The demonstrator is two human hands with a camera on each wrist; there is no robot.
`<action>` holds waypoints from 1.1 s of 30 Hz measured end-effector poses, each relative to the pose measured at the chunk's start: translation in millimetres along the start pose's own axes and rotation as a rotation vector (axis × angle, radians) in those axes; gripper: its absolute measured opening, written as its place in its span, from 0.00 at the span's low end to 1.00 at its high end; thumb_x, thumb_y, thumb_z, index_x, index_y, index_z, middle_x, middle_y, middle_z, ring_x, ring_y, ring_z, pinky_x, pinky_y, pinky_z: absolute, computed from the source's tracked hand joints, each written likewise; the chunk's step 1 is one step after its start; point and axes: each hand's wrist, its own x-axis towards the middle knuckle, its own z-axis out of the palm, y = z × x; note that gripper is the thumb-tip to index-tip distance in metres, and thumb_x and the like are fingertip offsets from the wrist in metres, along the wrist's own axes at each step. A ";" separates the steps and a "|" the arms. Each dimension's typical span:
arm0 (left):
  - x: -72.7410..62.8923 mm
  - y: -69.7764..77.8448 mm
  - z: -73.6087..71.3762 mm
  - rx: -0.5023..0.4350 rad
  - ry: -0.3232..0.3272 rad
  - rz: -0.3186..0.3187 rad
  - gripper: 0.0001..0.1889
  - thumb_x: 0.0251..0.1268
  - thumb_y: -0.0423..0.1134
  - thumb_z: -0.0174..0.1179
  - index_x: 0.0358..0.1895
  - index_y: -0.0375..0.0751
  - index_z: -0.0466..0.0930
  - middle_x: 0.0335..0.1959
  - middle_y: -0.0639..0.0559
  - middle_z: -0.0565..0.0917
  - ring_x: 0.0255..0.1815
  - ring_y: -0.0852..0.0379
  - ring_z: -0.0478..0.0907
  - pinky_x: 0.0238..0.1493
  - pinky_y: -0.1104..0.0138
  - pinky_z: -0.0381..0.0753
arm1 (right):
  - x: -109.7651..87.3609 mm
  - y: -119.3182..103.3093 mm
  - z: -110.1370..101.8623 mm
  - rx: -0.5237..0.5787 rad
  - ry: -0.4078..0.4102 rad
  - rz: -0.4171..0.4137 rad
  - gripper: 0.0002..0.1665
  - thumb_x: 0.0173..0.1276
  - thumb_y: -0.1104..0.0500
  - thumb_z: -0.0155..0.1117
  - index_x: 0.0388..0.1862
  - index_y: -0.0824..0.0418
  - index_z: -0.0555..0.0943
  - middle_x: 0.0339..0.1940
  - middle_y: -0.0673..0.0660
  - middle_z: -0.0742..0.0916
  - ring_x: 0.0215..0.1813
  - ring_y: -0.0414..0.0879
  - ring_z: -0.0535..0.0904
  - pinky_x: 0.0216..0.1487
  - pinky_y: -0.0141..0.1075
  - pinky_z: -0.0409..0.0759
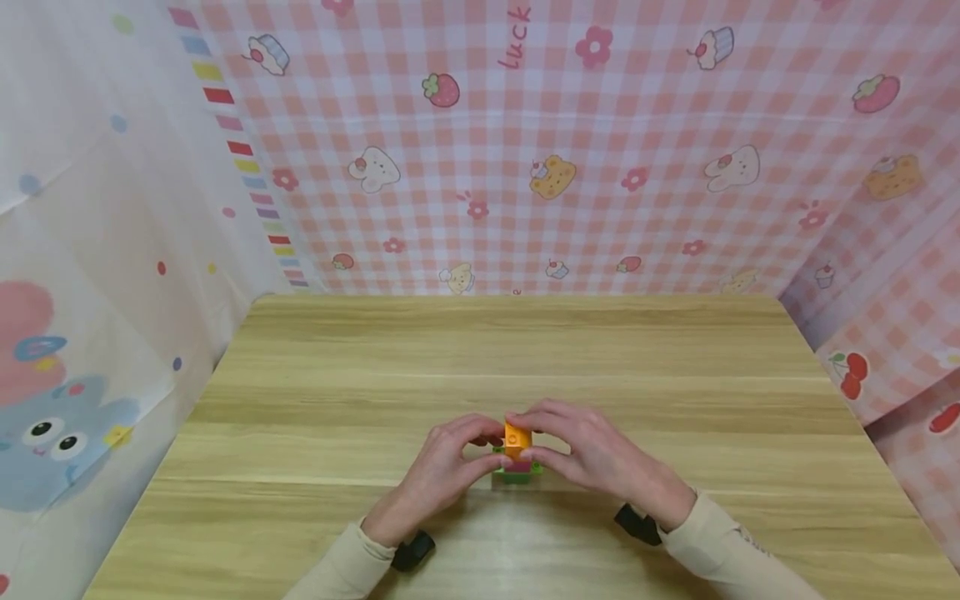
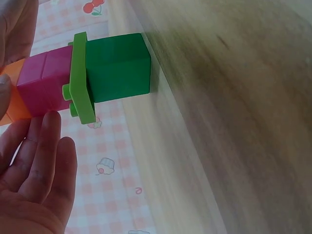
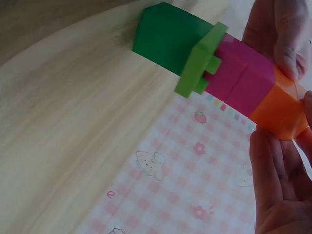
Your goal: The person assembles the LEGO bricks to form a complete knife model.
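Observation:
A small upright stack of toy building blocks stands on the table between both hands. Dark green block (image 2: 119,68) forms its base, with a thin light green plate (image 3: 200,61) above it. Over that come magenta blocks (image 3: 239,73), topped by an orange block (image 1: 517,437). My left hand (image 1: 442,467) holds the upper stack from the left, thumb in front and fingers behind, around where orange meets magenta. From the right, my right hand (image 1: 588,446) pinches the orange block between thumb and fingers. The fingers partly cover the orange block in both wrist views.
The wooden table (image 1: 360,375) extends around the stack on all sides. Behind it hangs a pink checked cloth (image 1: 480,150), and a white patterned cloth (image 1: 90,217) hangs on the left. Dark wrist devices (image 1: 412,552) sit at both cuffs.

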 end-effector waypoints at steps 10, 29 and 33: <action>0.3 2.3 -2.0 0.018 -0.005 -0.023 0.16 0.63 0.35 0.74 0.52 0.39 0.84 0.49 0.50 0.88 0.48 0.53 0.85 0.52 0.60 0.87 | -3.0 -5.2 0.5 -0.031 -0.009 0.100 0.30 0.67 0.60 0.76 0.67 0.59 0.81 0.62 0.54 0.86 0.60 0.48 0.84 0.58 0.42 0.85; -6.1 4.7 3.5 0.031 -0.007 -0.148 0.22 0.67 0.45 0.72 0.60 0.43 0.81 0.57 0.51 0.85 0.61 0.51 0.81 0.64 0.48 0.79 | -12.8 -3.8 8.9 0.117 0.001 0.341 0.37 0.68 0.61 0.75 0.74 0.61 0.71 0.58 0.54 0.87 0.55 0.46 0.86 0.58 0.43 0.85; -8.5 3.9 3.9 0.029 -0.004 -0.215 0.26 0.68 0.48 0.70 0.65 0.44 0.79 0.64 0.49 0.82 0.66 0.47 0.77 0.69 0.44 0.74 | -10.0 -0.1 8.4 0.193 0.020 0.423 0.36 0.69 0.61 0.74 0.73 0.59 0.71 0.55 0.53 0.88 0.55 0.47 0.86 0.60 0.44 0.84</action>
